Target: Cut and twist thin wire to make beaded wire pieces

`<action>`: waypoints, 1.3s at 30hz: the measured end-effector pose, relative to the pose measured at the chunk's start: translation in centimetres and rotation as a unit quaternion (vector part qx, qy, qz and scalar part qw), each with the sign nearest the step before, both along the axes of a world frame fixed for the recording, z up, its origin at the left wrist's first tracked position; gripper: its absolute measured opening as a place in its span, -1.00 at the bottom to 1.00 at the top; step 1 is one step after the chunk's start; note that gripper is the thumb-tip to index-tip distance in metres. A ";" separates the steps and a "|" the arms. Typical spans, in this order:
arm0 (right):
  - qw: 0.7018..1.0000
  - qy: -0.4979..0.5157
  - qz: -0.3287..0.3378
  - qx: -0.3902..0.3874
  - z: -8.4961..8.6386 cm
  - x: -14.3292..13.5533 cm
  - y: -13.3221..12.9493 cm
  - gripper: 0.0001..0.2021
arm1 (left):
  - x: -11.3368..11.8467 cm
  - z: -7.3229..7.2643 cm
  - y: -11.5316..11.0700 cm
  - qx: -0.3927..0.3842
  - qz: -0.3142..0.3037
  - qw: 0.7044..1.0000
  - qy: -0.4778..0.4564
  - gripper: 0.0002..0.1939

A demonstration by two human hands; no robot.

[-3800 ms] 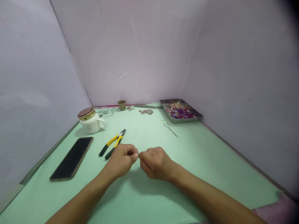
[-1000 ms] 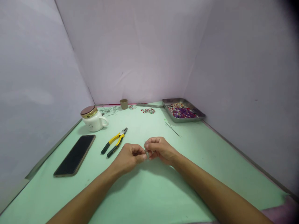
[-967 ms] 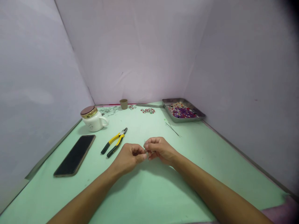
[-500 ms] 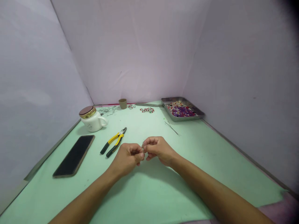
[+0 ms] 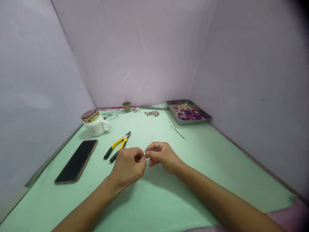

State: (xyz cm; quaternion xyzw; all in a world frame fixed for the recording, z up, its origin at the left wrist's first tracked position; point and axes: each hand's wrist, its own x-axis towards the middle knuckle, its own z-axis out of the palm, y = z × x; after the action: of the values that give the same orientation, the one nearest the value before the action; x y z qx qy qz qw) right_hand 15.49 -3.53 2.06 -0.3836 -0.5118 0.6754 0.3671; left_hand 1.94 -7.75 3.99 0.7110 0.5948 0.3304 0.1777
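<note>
Above the green table, my left hand (image 5: 129,165) is closed in a pinch, its fingertips meeting those of my right hand (image 5: 162,156). My right thumb and forefinger are pressed together too. Whatever small piece sits between the two pinches is too tiny and covered to name. Just left of my left hand lie pliers (image 5: 117,145) with yellow and black handles, jaws pointing away; my knuckles hide part of one handle. Beyond my right hand, a few thin wires (image 5: 178,132) rest on the table.
A metal tray (image 5: 183,122) of mixed beads stands at the back right. Beaded pieces (image 5: 152,113), a small brown cup (image 5: 126,107) and a heap of wires (image 5: 111,114) lie along the back. A lidded white mug (image 5: 96,127) and a phone (image 5: 76,162) are at left.
My left hand has rolled over, its back now turned more upward. My right hand has shifted slightly left, and the fingertips still meet. Things on the table stay put.
</note>
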 end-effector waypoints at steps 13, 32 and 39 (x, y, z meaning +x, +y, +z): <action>0.991 -0.043 -0.046 0.120 -0.8 -0.6 -0.9 -0.92 | 0.1 -0.6 -0.4 0.042 0.009 0.989 0.140 -0.82; 0.988 -0.066 -0.009 0.138 -0.3 -0.1 -0.5 -0.88 | -0.3 1.0 0.1 -0.137 0.012 0.990 -0.029 -0.89; 0.982 -0.091 0.006 0.163 -0.2 0.2 -0.3 -0.86 | -0.6 1.2 0.5 -0.209 0.002 0.973 -0.097 -0.89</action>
State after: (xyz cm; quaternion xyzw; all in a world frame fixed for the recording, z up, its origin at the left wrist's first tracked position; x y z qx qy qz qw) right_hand 15.70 -3.84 1.81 -0.3754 -0.6486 0.5475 0.3724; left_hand 1.38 -7.28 5.17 0.6214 0.6322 0.2664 0.3784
